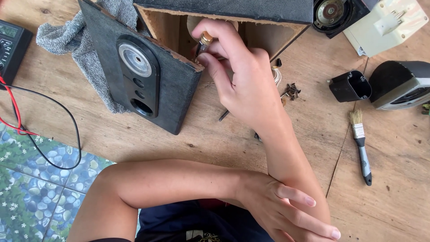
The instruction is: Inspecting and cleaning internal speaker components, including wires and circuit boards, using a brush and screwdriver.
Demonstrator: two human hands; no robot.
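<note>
Your right hand [233,76] is closed in a pinch around a small tool with a brass-coloured collar [206,38], probably a screwdriver. Its tip reaches down into the open wooden speaker cabinet [170,27], just under your fingertips. Your left hand [286,208] holds nothing; it lies flat, fingers loosely spread, against your own right forearm, near the elbow.

Step in hand, as I judge it: you are working on something inside the cabinet, at its near edge. The tip and what it meets are hidden by your fingers, so I cannot tell which fastener or part. The next move likely calls for a steady, square tool and a firmer brace on the box, since only the one hand is on it.

Count:
- One detached front panel [143,76], leaning just left of your right hand.
- One grey cloth [80,40] behind that panel.
- One small heap of dark screws [292,91], just right of your wrist.
- One paintbrush [360,145], further right.
- One meter [11,45] with two leads [49,101], red and black, far left.
</note>
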